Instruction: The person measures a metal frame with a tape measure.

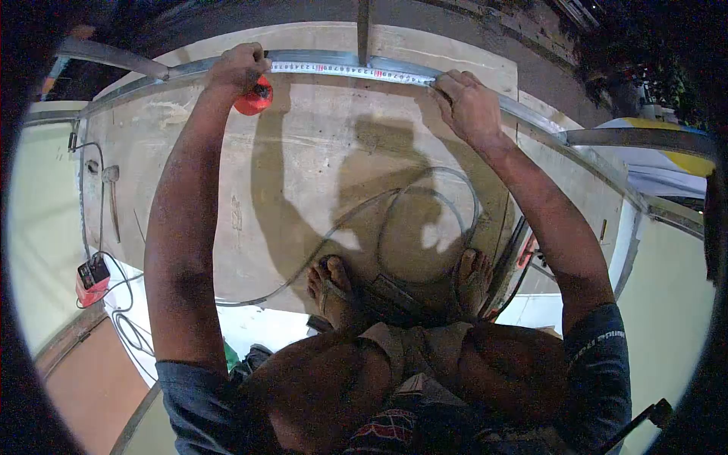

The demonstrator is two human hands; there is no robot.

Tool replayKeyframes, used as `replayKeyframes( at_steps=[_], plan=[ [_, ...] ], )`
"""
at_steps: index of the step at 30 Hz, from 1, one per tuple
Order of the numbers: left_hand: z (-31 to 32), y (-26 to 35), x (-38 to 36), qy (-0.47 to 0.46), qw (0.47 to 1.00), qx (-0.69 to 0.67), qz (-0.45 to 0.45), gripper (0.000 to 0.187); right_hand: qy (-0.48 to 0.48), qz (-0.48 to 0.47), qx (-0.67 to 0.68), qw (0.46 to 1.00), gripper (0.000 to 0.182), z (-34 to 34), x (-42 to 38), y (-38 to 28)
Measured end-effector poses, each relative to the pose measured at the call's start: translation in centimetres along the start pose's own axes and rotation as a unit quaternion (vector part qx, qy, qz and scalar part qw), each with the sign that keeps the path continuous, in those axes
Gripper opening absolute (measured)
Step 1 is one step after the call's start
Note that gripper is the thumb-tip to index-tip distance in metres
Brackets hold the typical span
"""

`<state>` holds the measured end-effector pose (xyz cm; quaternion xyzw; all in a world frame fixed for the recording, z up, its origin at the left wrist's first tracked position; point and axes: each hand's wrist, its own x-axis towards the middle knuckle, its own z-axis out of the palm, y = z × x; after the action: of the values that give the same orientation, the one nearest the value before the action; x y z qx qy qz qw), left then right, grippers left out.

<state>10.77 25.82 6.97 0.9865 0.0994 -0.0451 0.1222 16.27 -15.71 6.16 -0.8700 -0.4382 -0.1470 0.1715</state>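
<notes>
A white tape measure blade (pixel 345 70) is stretched along a long metal bar (pixel 312 57) at the far edge of the plywood. My left hand (pixel 236 70) is closed at the blade's left end, over the bar. The red tape case (pixel 253 100) hangs just below its fingers. My right hand (pixel 472 106) is closed with bent fingers on the blade's right end, against the same bar. Its fingertips are partly hidden. An upright metal post (pixel 364 30) meets the bar between my hands.
A grey cable (pixel 356 212) loops over the plywood sheet (pixel 303 167) near my bare feet. At left lie a hammer (pixel 112 199) and a red-and-black box (pixel 92 280) with cords. Metal bars (pixel 637 139) stick out at both sides. Red-handled tools (pixel 528 254) lie beside my right foot.
</notes>
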Motion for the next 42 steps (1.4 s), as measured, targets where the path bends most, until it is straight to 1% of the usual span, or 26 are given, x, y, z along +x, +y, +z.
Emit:
replayKeyframes(
  at_steps=[3, 6, 8, 12, 14, 16, 19, 21, 25, 28, 30, 32, 34, 36, 40, 42],
  plan=[
    [0.2, -0.1, 0.1, -0.009, 1.0, 0.016, -0.004, 0.03, -0.009, 0.011, 0.003, 1.0, 0.014, 0.2, 0.2, 0.1],
    [0.8, -0.8, 0.5, 0.003, 1.0, 0.019, 0.015, 0.03, -0.009, 0.007, 0.008, 1.0, 0.013, -0.1, 0.2, 0.0],
    [0.6, -0.6, 0.4, -0.01, 1.0, 0.004, -0.009, 0.029, 0.001, 0.002, 0.009, 1.0, 0.013, 0.1, 0.2, 0.1],
    [0.2, -0.1, -0.1, -0.014, 1.0, 0.001, -0.018, 0.028, 0.003, -0.004, 0.013, 1.0, 0.013, 0.4, 0.3, 0.4],
    [0.6, -0.8, 0.3, -0.004, 1.0, 0.012, 0.017, 0.029, -0.008, 0.006, 0.011, 1.0, 0.013, 0.1, 0.1, 0.2],
    [0.2, -0.4, 0.2, -0.007, 1.0, 0.016, 0.017, 0.029, -0.016, 0.013, 0.01, 1.0, 0.013, 0.2, 0.2, 0.2],
    [0.2, -0.3, 0.0, -0.008, 1.0, 0.015, 0.007, 0.03, -0.001, 0.004, 0.011, 1.0, 0.012, 0.4, 0.1, 0.3],
    [0.5, -0.4, 0.1, -0.006, 1.0, 0.009, -0.002, 0.031, -0.029, 0.016, -0.009, 0.999, 0.012, 0.4, 0.0, 0.4],
    [0.5, -0.6, 0.4, 0.001, 1.0, 0.03, -0.003, 0.03, -0.033, -0.002, -0.008, 0.999, 0.013, 0.1, 0.1, 0.2],
    [0.9, -1.0, 0.5, 0.01, 0.999, 0.042, 0.002, 0.03, -0.021, 0.017, -0.016, 1.0, 0.013, 0.2, 0.2, 0.0],
    [0.9, -0.8, 0.6, 0.01, 0.999, 0.051, 0.011, 0.03, -0.042, 0.03, -0.018, 0.999, 0.016, 0.0, 0.1, 0.0],
    [0.3, -0.3, 0.5, -0.018, 0.999, 0.032, -0.017, 0.03, -0.044, 0.028, -0.019, 0.998, 0.016, 0.3, 0.0, 0.3],
    [0.2, -0.2, 0.2, -0.008, 0.999, 0.031, -0.008, 0.03, -0.045, 0.026, -0.019, 0.998, 0.016, 0.2, 0.3, 0.1],
    [0.4, -0.5, 0.3, 0.001, 1.0, 0.029, 0.002, 0.029, -0.038, 0.019, -0.003, 0.999, 0.014, -0.1, 0.4, 0.1],
    [0.9, -0.8, 0.6, 0.009, 1.0, 0.024, 0.005, 0.028, -0.021, 0.007, -0.016, 1.0, 0.013, 0.0, 0.3, 0.1],
    [0.7, -0.7, 0.5, 0.016, 0.999, 0.029, 0.006, 0.028, 0.004, -0.01, 0.001, 1.0, 0.013, 0.3, 0.2, 0.3]
  ],
)
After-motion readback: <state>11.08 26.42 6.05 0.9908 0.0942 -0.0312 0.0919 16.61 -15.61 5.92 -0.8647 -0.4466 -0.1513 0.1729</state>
